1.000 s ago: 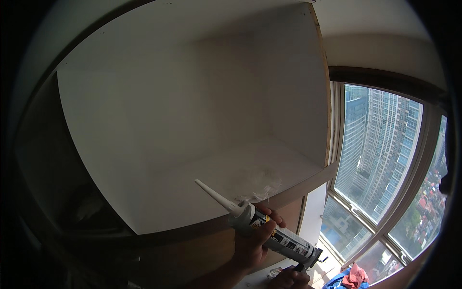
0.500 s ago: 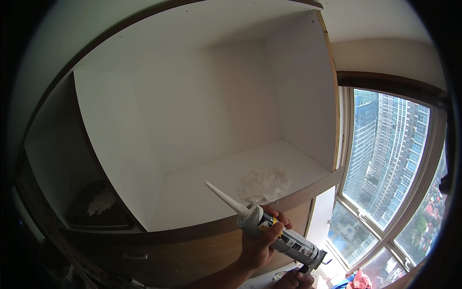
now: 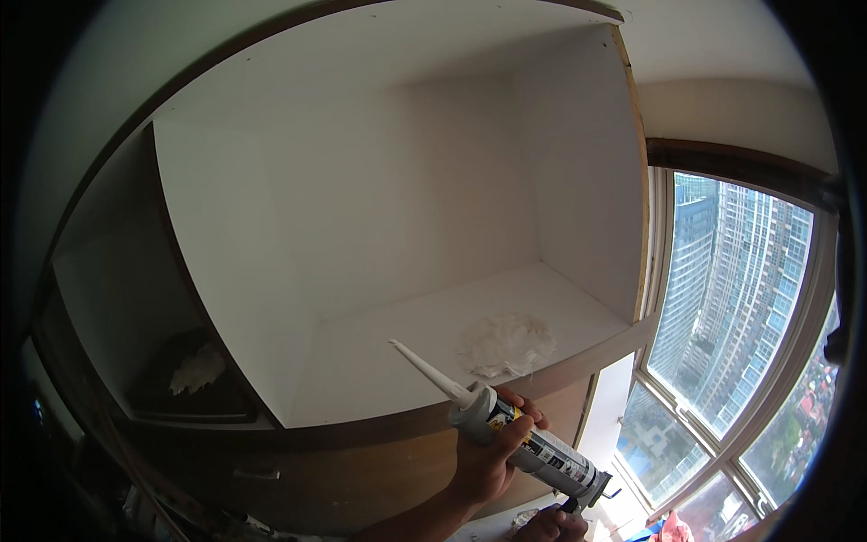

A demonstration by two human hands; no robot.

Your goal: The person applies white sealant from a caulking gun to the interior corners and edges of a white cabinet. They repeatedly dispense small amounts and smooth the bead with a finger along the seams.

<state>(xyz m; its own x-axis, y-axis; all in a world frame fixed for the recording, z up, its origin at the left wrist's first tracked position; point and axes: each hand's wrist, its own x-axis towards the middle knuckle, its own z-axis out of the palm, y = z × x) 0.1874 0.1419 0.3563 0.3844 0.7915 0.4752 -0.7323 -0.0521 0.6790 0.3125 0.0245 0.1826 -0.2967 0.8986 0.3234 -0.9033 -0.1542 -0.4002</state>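
A caulking gun (image 3: 547,457) with a sealant tube in it is held slantwise in front of an open white cabinet (image 3: 406,199). Its pale tapered nozzle (image 3: 428,369) points up and left, over the cabinet floor, and touches nothing that I can see. My left hand (image 3: 486,456) is wrapped around the front of the barrel. At the rear, my right hand (image 3: 549,524) is closed on the handle, partly cut off by the lower edge; the trigger is hidden. A whitish crumpled wad (image 3: 508,344) lies on the cabinet floor, just beyond the gun.
A brown front edge (image 3: 379,432) borders the cabinet floor, with a brown drawer front (image 3: 361,488) below. To the left, a darker compartment holds a pale ragged piece (image 3: 197,369). A large window (image 3: 741,289) stands on the right, with a red cloth-like thing (image 3: 675,527) below it.
The cabinet and window have shifted slightly right in the picture as the view turned. Both hands keep the same grip on the caulking gun, which stays at nearly the same place and tilt.
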